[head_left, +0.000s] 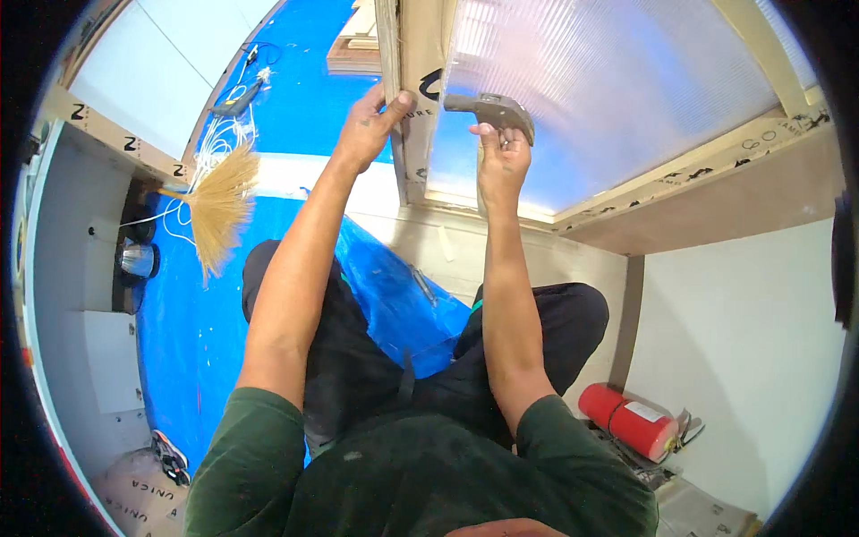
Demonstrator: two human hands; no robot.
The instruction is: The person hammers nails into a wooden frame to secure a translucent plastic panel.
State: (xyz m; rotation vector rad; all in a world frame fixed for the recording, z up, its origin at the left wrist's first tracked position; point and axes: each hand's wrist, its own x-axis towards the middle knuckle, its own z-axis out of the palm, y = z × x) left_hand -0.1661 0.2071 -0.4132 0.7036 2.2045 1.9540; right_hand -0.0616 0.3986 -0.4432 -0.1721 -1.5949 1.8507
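My right hand [503,168] is closed around the handle of a claw hammer [495,109], whose metal head stands above my fingers with its striking face turned left, toward a wooden frame. Most of the handle is hidden by my hand. My left hand [370,127] grips the edge of the upright timber post [417,134], thumb on the near face and fingers around the far side. Whether a nail sits under these fingers I cannot tell. Behind the hammer, a ribbed translucent panel [608,80] fills the wooden frame [698,166].
Blue sheeting [295,98] covers the floor at left. A straw broom [220,201] lies there beside white cables [215,143] and a grey power tool [237,98]. Boards [353,55] are stacked at the back. A red fire extinguisher [628,421] lies at lower right, beside a white wall.
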